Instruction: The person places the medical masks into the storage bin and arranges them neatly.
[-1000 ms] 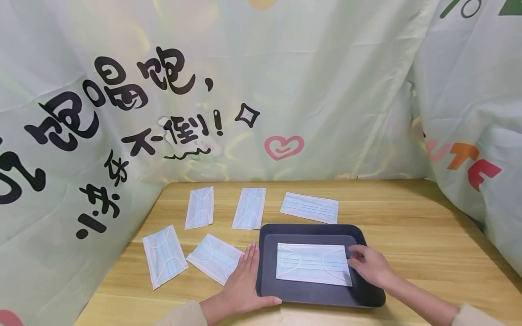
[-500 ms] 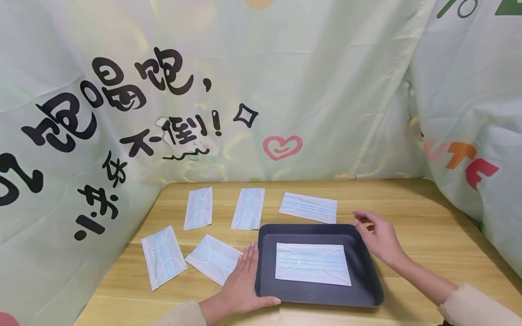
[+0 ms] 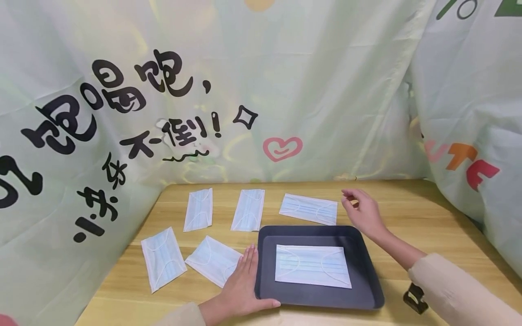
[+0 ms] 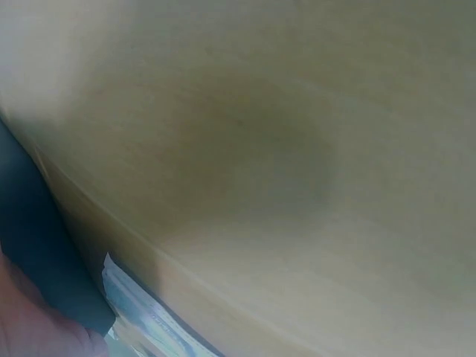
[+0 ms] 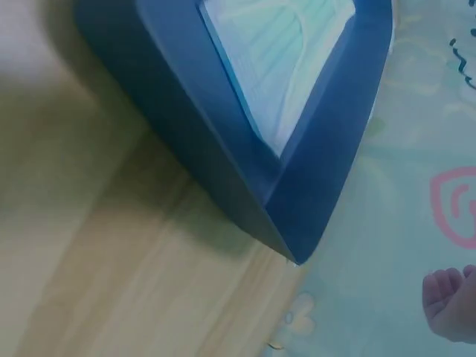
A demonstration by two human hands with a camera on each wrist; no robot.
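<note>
A dark tray point(image 3: 364, 271) sits on the wooden table with one pale blue face mask point(image 3: 312, 266) lying flat in it. My left hand point(image 3: 244, 280) rests flat with straight fingers against the tray's left rim, its thumb along the front edge. My right hand point(image 3: 360, 211) hovers empty with loosely curled fingers beyond the tray's far right corner, just right of another mask point(image 3: 308, 208) on the table. The right wrist view shows the tray's corner point(image 5: 297, 193), the mask point(image 5: 275, 52) inside it and a few fingertips point(image 5: 450, 301). The left wrist view is blurred, mostly table.
Several more masks lie on the table left of the tray: two upright at the back point(image 3: 198, 209) point(image 3: 248, 209) and two nearer point(image 3: 163, 257) point(image 3: 214, 260). Printed fabric walls close in the table at the back, left and right. A small black clip point(image 3: 416, 298) lies at the front right.
My right hand let go of the mask in the tray, lifted out and moved back toward the mask beyond the tray. The left hand stayed put.
</note>
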